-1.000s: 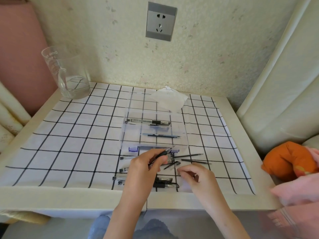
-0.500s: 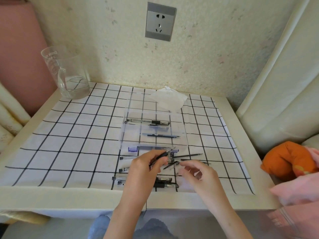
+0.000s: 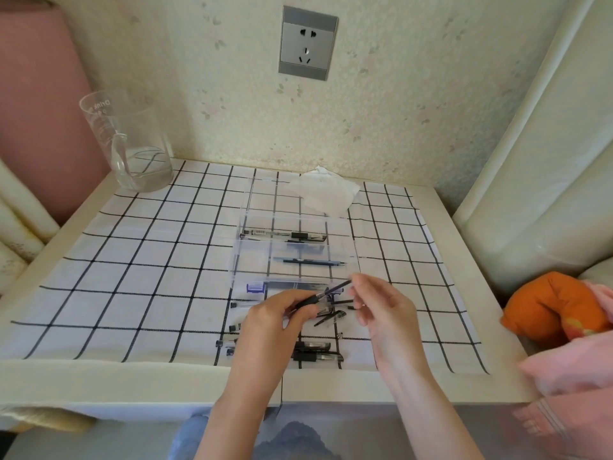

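Whereas the right hand (image 3: 381,307) was picking at the bench (image 3: 132,380) a moment ago, its fingers are now pinching the tip of the black pen (image 3: 326,293), which the left hand (image 3: 278,313) is gripping just above the loose pen parts (image 3: 315,351); assembly is likely beginning.

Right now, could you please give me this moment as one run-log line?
left grip: holds black pen | right grip: pinches pen's far end | clear box: pens inside | loose pens: on checked cloth
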The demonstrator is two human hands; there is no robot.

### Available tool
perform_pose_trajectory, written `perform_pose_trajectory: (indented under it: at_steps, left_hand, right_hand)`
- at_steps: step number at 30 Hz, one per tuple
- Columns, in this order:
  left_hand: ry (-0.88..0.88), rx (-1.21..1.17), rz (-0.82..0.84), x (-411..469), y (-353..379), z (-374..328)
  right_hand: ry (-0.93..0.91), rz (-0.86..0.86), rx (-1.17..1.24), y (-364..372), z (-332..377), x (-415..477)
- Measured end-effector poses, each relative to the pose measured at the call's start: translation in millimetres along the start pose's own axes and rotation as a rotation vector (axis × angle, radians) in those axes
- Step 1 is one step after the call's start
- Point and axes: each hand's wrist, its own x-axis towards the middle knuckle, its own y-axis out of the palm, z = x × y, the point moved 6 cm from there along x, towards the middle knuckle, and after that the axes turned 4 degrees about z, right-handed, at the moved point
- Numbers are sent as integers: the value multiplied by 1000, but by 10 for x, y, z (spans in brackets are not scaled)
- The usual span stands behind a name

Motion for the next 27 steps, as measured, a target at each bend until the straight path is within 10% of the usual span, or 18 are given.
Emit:
perform_pose_trajectory:
  at_steps: [27]
  left_hand:
    - [-107, -38, -115, 0, -110, 78]
  right_hand:
    - [-71, -139, -261, -456, 1, 64]
